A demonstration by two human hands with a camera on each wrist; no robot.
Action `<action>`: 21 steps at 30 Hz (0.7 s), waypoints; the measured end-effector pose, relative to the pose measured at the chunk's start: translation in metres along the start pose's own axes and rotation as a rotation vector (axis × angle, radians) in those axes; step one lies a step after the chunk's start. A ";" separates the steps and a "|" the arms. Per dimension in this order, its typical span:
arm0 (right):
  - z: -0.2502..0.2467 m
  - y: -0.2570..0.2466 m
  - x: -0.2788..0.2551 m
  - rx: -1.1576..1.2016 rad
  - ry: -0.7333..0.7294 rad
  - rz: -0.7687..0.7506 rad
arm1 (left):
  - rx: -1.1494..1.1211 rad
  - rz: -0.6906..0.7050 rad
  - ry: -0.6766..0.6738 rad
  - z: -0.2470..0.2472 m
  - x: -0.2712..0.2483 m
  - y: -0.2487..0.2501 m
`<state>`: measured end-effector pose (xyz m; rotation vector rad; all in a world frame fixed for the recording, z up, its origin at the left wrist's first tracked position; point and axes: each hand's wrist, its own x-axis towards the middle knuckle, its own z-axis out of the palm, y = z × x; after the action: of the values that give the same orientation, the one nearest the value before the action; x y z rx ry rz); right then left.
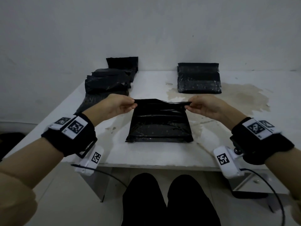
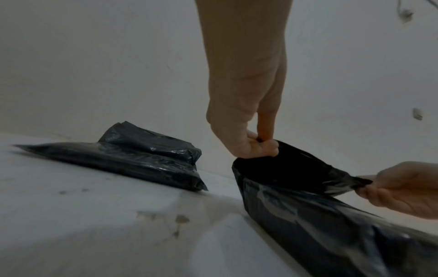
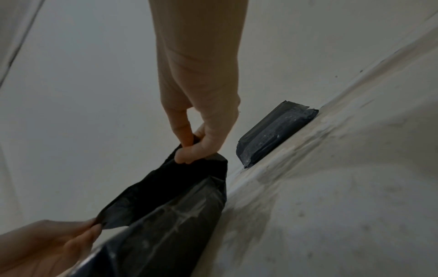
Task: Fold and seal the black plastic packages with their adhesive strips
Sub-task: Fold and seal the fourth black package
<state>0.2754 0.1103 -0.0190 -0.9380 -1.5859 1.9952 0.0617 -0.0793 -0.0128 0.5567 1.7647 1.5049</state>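
Observation:
A black plastic package [image 1: 158,124] lies in the middle of the white table [image 1: 162,154], its far flap lifted off the surface. My left hand [image 1: 121,106] pinches the flap's left corner between thumb and fingers. My right hand [image 1: 201,106] pinches the right corner. In the left wrist view the left hand [image 2: 258,146] holds the flap [image 2: 291,168] up, with the right hand [image 2: 403,189] at the other end. The right wrist view shows the right hand [image 3: 196,148] gripping the flap [image 3: 170,189] and the left hand [image 3: 59,243] low at the left. The adhesive strip is not visible.
A heap of black packages [image 1: 110,80] lies at the table's back left, also visible in the left wrist view as a pile [image 2: 132,159]. One flat, folded package [image 1: 199,78] sits at the back right by the wall [image 3: 275,131]. Brown stains [image 1: 241,95] mark the table's right side.

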 end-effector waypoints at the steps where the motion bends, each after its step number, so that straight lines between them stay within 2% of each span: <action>1: 0.001 0.001 -0.002 0.047 0.016 0.012 | -0.080 -0.028 0.023 0.001 -0.001 -0.001; 4: 0.004 0.002 -0.005 0.095 0.058 0.035 | -0.137 -0.074 0.067 0.004 -0.004 -0.005; 8: 0.010 0.006 -0.005 -0.055 0.123 0.043 | -0.074 -0.089 0.103 0.012 -0.009 -0.005; 14: 0.008 0.008 -0.010 -0.046 0.119 0.092 | -0.087 -0.121 0.091 0.009 -0.017 -0.001; 21: 0.007 0.014 -0.024 -0.167 0.092 0.111 | 0.134 -0.146 0.098 0.006 -0.032 -0.015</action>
<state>0.2882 0.0855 -0.0261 -1.1875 -1.7035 1.8833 0.0884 -0.1022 -0.0195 0.4162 1.9493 1.3407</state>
